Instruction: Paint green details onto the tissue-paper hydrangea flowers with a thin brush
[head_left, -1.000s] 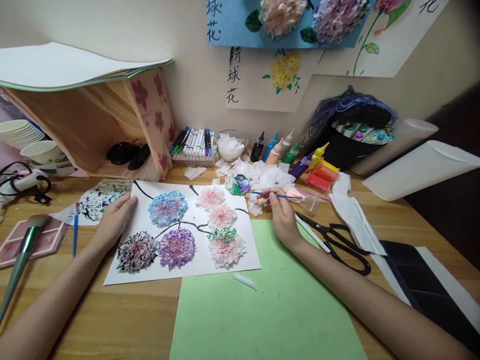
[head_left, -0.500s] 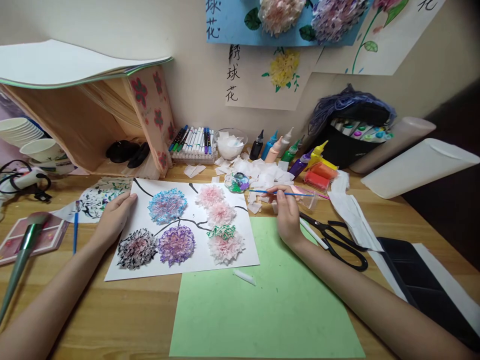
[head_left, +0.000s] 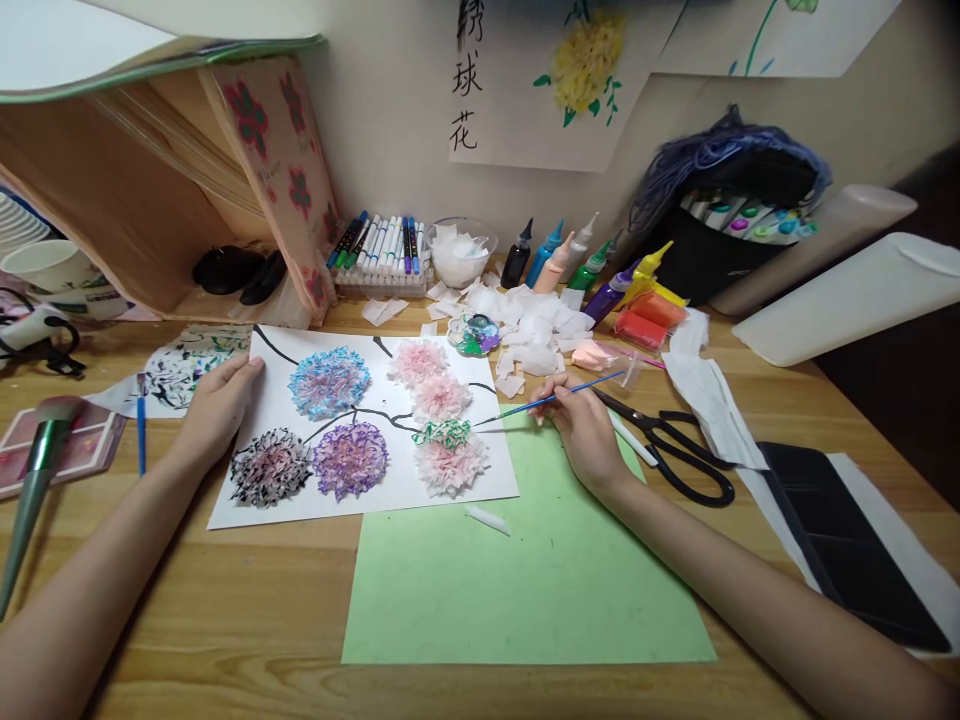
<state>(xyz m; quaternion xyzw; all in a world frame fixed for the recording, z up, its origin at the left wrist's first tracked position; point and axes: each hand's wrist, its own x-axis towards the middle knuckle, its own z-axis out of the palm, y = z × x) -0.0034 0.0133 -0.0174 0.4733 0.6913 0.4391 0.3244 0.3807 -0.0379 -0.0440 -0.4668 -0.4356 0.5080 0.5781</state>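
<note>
Right hand pinches brush, tip at sheet right edge, near green-edged flower. Left hand flat, fingers spread, pinning left edge. Five flowers coloured; last partly green.

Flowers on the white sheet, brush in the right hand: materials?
Flowers: apparently crumpled tissue paper, matte, with ruffled layered edges tinted by colour. White sheet: plain matte paper, pinned by the left hand. Paintbrush in the right hand: thin glossy blue handle, plastic or lacquered wood.
</note>
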